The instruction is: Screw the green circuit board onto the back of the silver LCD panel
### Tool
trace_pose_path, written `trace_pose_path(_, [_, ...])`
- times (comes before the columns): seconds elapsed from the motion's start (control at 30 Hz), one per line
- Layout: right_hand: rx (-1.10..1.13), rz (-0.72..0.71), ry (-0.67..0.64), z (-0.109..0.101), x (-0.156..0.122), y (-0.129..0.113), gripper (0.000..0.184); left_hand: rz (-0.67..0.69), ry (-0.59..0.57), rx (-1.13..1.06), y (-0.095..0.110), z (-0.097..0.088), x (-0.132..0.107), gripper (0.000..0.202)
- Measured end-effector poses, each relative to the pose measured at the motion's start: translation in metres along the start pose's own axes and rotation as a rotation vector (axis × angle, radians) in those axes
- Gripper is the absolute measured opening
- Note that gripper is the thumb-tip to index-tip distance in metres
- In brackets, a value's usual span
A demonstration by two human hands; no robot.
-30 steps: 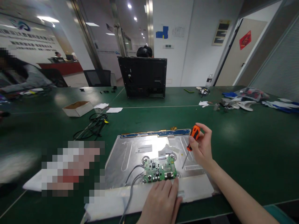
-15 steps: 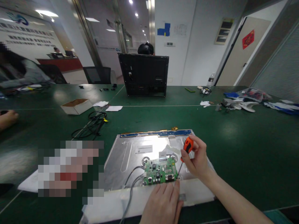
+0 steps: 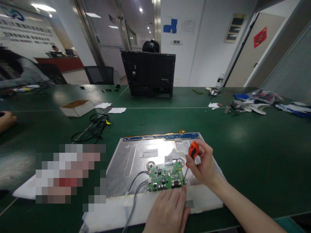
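- One co-worker's hand (image 3: 7, 122) shows at the left edge, closed around something dark that is too cut off to identify; behind it sits a person in a grey top (image 3: 30, 73).
- On the green counter (image 3: 252, 155), a white sheet (image 3: 24, 187) runs under a pixelated patch that hides what lies there.
- Next come an open white box (image 3: 79, 111) and, just in front of it, a loose tangle of black cables (image 3: 93, 129) with a yellow tag.
- Across the middle lies a flat metal panel (image 3: 119, 176), with a blue strip (image 3: 148, 138) along its far edge and a white band (image 3: 114, 210) along its near edge.
- Grey cables (image 3: 134, 204) lead across the band to the left side of a green circuit board (image 3: 159, 176) on the panel.
- Farther back stands a black monitor housing (image 3: 149, 76), upright.
- The left hand (image 3: 166, 207) lies palm down over the band, grasping nothing, fingers extended at the board's near edge.
- The right hand (image 3: 202, 163) grips an orange-and-black screwdriver (image 3: 193, 149), tilted, its tip down at the board's near right corner; contact with a screw is too small to tell.
- At far right lie a clear plastic bag (image 3: 266, 96) and white-and-blue pieces (image 3: 295, 109).
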State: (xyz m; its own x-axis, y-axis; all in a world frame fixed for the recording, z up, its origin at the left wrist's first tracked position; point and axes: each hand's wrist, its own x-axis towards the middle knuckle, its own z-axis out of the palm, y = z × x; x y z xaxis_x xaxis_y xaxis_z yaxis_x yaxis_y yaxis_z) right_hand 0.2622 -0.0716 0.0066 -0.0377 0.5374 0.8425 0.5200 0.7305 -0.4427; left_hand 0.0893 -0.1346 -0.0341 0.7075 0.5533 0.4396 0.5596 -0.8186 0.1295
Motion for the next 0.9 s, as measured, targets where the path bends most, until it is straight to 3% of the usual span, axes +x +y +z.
trace_pose_path(0.2, [-0.015, 0.004, 0.015, -0.0021, 0.0014, 0.0002, 0.053, -0.013, -0.045, -0.020, 0.0010, -0.0023, 0.0004, 0.030])
trace_pose_path(0.9, [-0.026, -0.056, -0.031, -0.0016, -0.0005, 0.0013, 0.057, 0.015, -0.018, 0.027, -0.0015, 0.0025, -0.0015, 0.030])
